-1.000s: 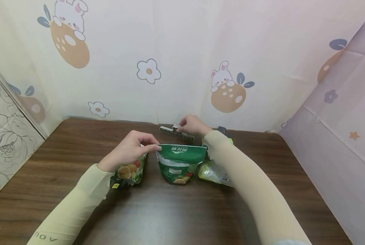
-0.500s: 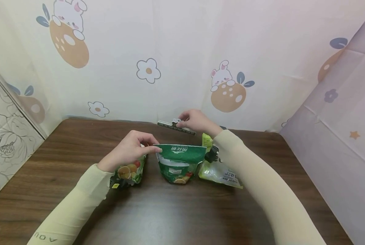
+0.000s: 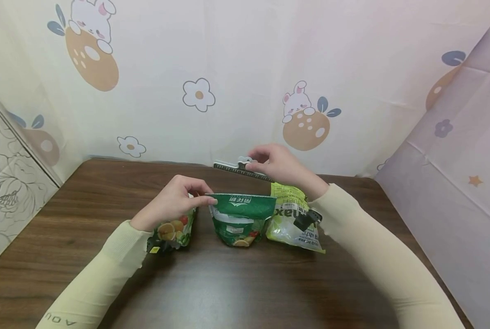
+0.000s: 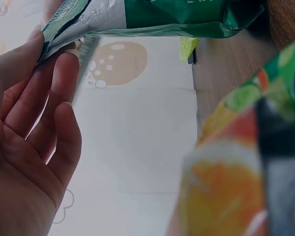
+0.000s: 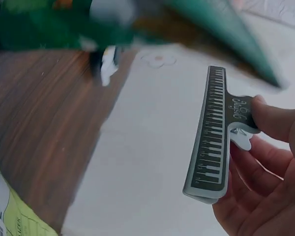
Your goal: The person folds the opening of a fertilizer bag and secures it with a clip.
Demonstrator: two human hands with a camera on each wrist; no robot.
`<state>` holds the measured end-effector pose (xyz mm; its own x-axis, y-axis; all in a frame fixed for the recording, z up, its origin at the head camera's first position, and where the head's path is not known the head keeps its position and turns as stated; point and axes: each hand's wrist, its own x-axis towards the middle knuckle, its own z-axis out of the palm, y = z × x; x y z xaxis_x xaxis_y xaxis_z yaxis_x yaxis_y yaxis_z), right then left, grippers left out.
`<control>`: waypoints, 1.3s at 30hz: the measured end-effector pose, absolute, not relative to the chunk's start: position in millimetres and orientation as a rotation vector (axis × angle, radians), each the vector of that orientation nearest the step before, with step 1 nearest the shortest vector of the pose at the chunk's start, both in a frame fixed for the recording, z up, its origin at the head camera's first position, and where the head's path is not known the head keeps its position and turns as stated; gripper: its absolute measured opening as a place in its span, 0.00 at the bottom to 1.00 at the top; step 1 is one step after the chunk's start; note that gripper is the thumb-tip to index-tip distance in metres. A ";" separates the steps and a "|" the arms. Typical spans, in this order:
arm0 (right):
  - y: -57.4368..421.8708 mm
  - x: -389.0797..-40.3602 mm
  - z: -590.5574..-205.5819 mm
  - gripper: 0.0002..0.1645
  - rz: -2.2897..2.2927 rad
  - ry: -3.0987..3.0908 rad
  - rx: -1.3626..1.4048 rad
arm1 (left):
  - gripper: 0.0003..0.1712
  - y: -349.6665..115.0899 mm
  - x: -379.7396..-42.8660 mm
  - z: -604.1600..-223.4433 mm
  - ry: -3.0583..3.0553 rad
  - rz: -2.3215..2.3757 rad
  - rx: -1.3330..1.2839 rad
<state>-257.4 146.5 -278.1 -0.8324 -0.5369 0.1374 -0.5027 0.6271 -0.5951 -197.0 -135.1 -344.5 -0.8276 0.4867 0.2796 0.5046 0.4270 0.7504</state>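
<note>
My left hand pinches the top left corner of a green bag standing on the table, its top edge folded flat toward me. In the left wrist view the thumb and fingers hold that green corner. Above and behind the bag, my right hand grips a long clip by its handle. The clip has a piano-key print and white lettering, plain in the right wrist view, where thumb and fingers sit on either side of its handle. Its bar is raised off the table, and slants down to the right.
A fruit-printed bag stands at the left, partly behind my left wrist. To the right, a yellow-green and clear bag stands below my right wrist. The brown table ends at a patterned curtain behind.
My right hand has lifted the clip from the table's back and drawn it up and a little right. More of the yellow-green bag shows. The left hand stays at the green bag's corner.
</note>
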 end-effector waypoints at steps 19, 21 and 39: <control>167.1 -192.8 -248.2 0.09 -0.985 2.828 -1.085 | 0.05 -135.4 -196.5 -344.2 -2.651 -1.386 -0.897; 167.5 -187.9 -247.6 0.09 -0.953 2.851 -1.106 | 0.05 -135.1 -196.7 -344.1 -2.654 -1.389 -0.896; 155.7 -174.8 -251.2 0.03 -0.773 2.940 -1.213 | 0.08 -133.7 -196.6 -344.6 -2.666 -1.401 -0.902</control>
<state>-174.8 155.7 -251.2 -0.7178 -0.6321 0.2920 -0.6940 0.6154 -0.3737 -196.6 -133.7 -344.6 -0.8355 0.4874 0.2536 0.4854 0.4385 0.7564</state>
